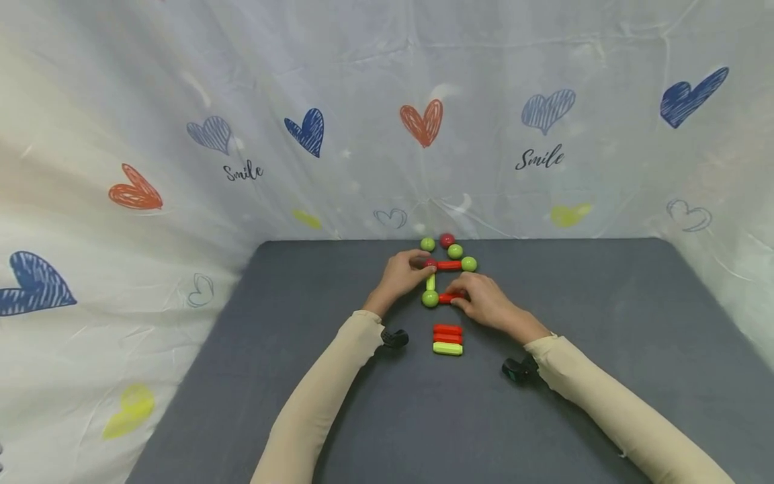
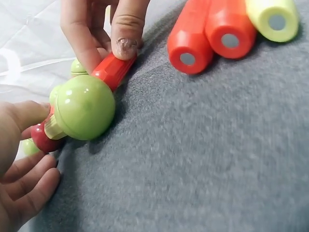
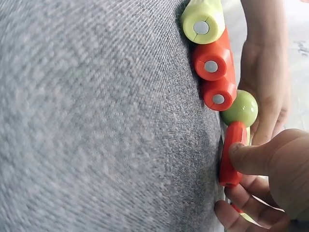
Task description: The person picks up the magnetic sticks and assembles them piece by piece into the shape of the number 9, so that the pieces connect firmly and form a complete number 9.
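On the dark cloth lies a three-sided frame of magnetic rods and balls. My left hand [image 1: 400,277] grips its red ball [image 1: 431,264] at the far left corner. From there a red rod [image 1: 449,265] runs right to a green ball [image 1: 468,264]. A yellow-green rod [image 1: 431,282] runs from the same corner to the near green ball [image 2: 86,107]. Between thumb and fingers, my right hand [image 1: 486,301] pinches another red rod [image 3: 233,154], whose left end meets that near green ball. The fingers partly cover this rod in the head view.
Two red rods [image 1: 447,330] and a yellow-green rod [image 1: 447,349] lie side by side nearer the body. Behind the frame are a loose red ball [image 1: 447,240] and two loose green balls [image 1: 427,244]. A printed white curtain [image 1: 363,175] hangs along the far edge.
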Demonstrator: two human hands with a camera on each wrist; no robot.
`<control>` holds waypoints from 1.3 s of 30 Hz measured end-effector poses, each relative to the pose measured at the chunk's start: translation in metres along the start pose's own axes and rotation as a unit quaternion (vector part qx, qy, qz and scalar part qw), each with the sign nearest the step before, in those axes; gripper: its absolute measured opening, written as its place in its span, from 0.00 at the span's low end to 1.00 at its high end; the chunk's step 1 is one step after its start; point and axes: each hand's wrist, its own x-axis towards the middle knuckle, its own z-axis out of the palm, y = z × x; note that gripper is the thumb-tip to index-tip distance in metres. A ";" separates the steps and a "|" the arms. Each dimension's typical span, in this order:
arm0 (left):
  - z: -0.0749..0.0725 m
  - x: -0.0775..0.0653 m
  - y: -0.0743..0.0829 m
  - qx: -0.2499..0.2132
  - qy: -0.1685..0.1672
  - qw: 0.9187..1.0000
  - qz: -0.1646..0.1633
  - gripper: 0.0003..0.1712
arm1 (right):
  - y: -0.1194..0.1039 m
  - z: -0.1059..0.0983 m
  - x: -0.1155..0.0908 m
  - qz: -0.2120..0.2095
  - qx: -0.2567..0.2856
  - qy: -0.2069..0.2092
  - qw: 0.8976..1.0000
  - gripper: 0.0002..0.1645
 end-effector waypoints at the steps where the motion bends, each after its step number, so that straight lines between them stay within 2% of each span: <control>1: 0.000 0.001 0.000 0.000 0.000 1.000 0.000 0.24 | 0.000 0.000 0.000 -0.001 -0.001 0.000 1.000 0.08; 11: 0.001 0.001 -0.002 -0.011 0.015 1.000 -0.010 0.18 | -0.001 0.001 0.002 -0.004 -0.004 0.000 1.000 0.09; 13: 0.002 0.000 -0.003 -0.013 0.017 1.000 -0.011 0.18 | -0.005 0.001 -0.001 -0.006 -0.023 0.004 1.000 0.12; 17: 0.002 -0.001 -0.004 -0.021 0.019 1.000 -0.010 0.19 | -0.026 -0.002 -0.008 -0.043 -0.071 0.025 0.996 0.15; 20: 0.002 0.000 -0.004 -0.026 0.022 0.999 -0.005 0.19 | -0.045 -0.004 -0.013 -0.065 -0.064 0.001 0.996 0.12; 24: 0.002 0.001 -0.003 -0.030 0.023 0.999 -0.004 0.19 | -0.059 -0.004 -0.014 -0.052 -0.023 -0.076 0.995 0.04; 27: 0.003 0.000 -0.003 -0.028 0.023 0.999 -0.007 0.19 | -0.060 -0.004 -0.014 -0.040 -0.008 -0.108 0.993 0.03; 33: 0.003 -0.001 -0.003 -0.034 0.023 0.999 -0.015 0.18 | -0.056 -0.005 -0.013 -0.028 0.005 -0.125 0.992 0.01; 39: 0.002 0.001 -0.002 -0.046 0.025 0.998 -0.016 0.18 | -0.055 -0.009 -0.014 -0.002 0.008 -0.136 0.991 0.04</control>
